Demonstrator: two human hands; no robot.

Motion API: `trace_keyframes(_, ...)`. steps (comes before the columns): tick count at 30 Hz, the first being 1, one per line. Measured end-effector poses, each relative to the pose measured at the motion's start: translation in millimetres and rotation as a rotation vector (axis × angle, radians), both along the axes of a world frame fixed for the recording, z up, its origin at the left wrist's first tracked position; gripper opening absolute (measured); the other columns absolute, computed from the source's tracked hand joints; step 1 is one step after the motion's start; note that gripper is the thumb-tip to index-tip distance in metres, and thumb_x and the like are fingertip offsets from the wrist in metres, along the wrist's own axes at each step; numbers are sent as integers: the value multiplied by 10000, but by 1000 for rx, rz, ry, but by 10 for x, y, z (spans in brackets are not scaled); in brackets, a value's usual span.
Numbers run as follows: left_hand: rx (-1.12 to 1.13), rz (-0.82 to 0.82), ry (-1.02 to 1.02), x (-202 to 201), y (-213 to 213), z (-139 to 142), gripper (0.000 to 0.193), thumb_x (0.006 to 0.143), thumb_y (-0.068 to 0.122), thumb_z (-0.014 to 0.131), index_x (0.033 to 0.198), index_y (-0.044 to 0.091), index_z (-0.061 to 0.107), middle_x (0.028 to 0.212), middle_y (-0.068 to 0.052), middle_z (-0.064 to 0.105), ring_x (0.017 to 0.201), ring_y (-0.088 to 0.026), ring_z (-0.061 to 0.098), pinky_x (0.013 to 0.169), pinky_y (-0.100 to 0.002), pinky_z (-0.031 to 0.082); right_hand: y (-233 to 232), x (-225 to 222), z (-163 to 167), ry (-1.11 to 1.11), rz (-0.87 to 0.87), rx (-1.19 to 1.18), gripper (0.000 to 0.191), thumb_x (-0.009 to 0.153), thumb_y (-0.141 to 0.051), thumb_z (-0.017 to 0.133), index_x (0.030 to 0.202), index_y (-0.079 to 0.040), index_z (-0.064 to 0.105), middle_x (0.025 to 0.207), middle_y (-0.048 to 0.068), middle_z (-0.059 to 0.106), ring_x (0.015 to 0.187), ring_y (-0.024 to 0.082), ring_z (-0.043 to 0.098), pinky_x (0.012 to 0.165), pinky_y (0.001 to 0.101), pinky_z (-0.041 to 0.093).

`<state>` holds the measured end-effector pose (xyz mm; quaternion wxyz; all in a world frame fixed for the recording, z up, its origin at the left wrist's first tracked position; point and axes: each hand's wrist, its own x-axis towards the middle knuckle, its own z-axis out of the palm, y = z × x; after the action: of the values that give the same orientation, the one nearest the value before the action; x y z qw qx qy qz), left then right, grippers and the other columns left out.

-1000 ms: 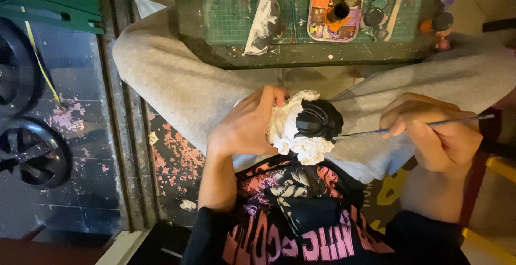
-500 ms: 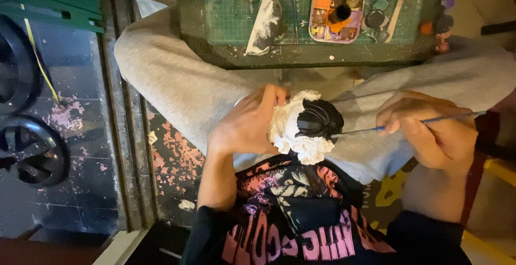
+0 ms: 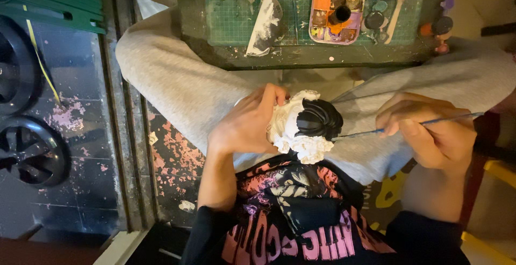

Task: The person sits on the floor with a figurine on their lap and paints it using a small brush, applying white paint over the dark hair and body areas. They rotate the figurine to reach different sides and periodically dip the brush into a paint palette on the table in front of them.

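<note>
— Where was the figurine [image 3: 303, 131]?
— Over the lap, the left hand [image 3: 247, 125] clasping its white side.
— Fragile?
— Probably: stiff, light plaster, best held by unpainted parts.
— And the right hand [image 3: 430, 133]?
— Pinching a brush [image 3: 408, 126], its tip at the black hair.

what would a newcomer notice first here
A white figurine with black-painted hair sits mid-frame over the lap, gripped by the left hand. The right hand holds a thin brush, tip at the hair. Above, a colourful paint palette lies on a green mat.
</note>
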<state>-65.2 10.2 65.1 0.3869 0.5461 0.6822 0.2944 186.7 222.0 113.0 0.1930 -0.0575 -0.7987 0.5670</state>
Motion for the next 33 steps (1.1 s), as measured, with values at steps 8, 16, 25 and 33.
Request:
trace_keyframes(8, 113, 152, -30, 39, 25, -313, 882, 566, 321, 970, 1177, 56, 391, 1203, -212, 612, 1166, -411, 605, 988, -431, 472, 155, 160, -592, 405, -528, -238, 180, 1086, -127, 502, 964, -4, 549, 834, 162, 602, 626, 242, 578, 572, 338, 491)
trace_keyframes(16, 485, 665, -100, 240, 509, -505, 886, 669, 265, 949, 1213, 50, 284, 1455, -238, 518, 1328, -363, 579, 1118, -436, 456, 49, -151, -1088, 689, -739, -393, 236, 1268, -136, 533, 1084, 11, 527, 968, 116, 527, 748, 218, 535, 646, 356, 480)
trace_keyframes(25, 826, 829, 59, 145, 762, -554, 871, 702, 157, 985, 1185, 111, 261, 1490, -230, 450, 1303, -317, 498, 1143, -393, 402, 302, 173, -865, 452, -710, -167, 70, 1248, -85, 598, 1242, -15, 595, 1190, 140, 621, 893, 207, 580, 663, 333, 459)
trace_keyframes(33, 907, 772, -285, 205, 669, -901, 851, 748, 104, 970, 1208, 154, 256, 1581, -253, 336, 1428, -271, 441, 1201, -360, 344, 1065, 1241, -1933, 262, -544, -203, 167, 1205, -217, 519, 1198, -73, 602, 1132, 111, 630, 863, 189, 588, 676, 340, 455)
